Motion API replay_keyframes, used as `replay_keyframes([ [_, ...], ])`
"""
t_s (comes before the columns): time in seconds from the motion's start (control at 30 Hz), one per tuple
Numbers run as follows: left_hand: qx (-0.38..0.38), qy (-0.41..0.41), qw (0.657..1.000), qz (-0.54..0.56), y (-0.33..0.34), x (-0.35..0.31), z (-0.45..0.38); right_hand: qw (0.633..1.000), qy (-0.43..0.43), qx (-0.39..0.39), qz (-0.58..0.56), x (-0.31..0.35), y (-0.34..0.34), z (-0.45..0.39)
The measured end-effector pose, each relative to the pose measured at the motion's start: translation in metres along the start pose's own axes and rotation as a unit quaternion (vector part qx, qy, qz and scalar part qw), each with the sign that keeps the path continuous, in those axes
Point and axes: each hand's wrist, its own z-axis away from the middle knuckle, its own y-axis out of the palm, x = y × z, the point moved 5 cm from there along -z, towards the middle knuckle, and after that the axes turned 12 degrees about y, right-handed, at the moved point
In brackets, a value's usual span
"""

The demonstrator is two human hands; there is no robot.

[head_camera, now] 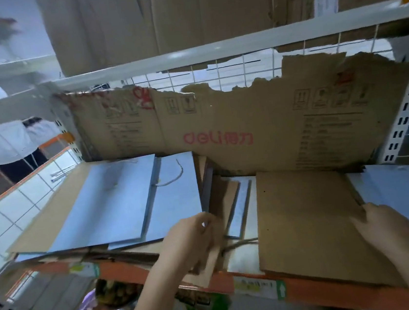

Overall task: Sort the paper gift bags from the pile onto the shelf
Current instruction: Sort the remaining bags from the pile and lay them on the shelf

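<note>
Orange-edged metal shelf (pixel 315 287) carries flat brown kraft-paper gift bags (pixel 305 217), light and floppy: left hand (pixel 192 237) seemingly pinches one's edge (pixel 210 263), right hand (pixel 382 226) presses flat.

You stand in a stockroom or warehouse: a slotted metal shelf (pixel 289 282) with orange beams and price-style labels (pixel 256 287), torn cardboard lining (pixel 221 132) against a wire-grid back (pixel 229 73), big cartons (pixel 157 17) stacked on the level above.

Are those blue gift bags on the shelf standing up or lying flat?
Lying flat: the blue gift bags lie folded and overlapping on the shelf, a cord handle lying loose on top.
</note>
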Motion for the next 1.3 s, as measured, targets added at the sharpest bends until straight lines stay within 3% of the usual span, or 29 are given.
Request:
replay_keyframes([
  [0.17, -0.071, -0.035, 0.997, -0.016, -0.054, 0.073, 0.007, 0.999, -0.025, -0.026, -0.035, 0.064, -0.005, 0.032],
  [0.4, -0.129, -0.141, 0.98, -0.055, -0.097, 0.201, 0.029, 0.968, -0.142, 0.126, -0.162, 0.218, 0.042, 0.099],
  [0.53, -0.127, -0.199, 0.972, -0.011, -0.101, 0.244, 0.044, 0.959, -0.11, 0.194, -0.174, 0.259, 0.078, 0.112],
  [0.83, -0.133, -0.211, 0.959, 0.134, -0.096, 0.278, 0.038, 0.958, -0.032, 0.134, -0.251, 0.265, 0.083, 0.131],
  [1.03, -0.157, -0.202, 0.908, 0.331, -0.103, 0.278, 0.032, 0.886, 0.001, 0.206, -0.416, 0.27, 0.081, 0.14],
  [1.1, -0.166, -0.176, 0.89, 0.386, -0.102, 0.274, 0.034, 0.878, 0.002, 0.193, -0.439, 0.266, 0.078, 0.138],
  [1.2, -0.168, -0.164, 0.828, 0.509, -0.097, 0.263, 0.041, 0.877, -0.009, 0.148, -0.457, 0.253, 0.066, 0.136],
  [1.3, -0.156, -0.142, 0.801, 0.56, -0.089, 0.253, 0.041, 0.868, -0.006, 0.093, -0.487, 0.227, 0.05, 0.135],
])
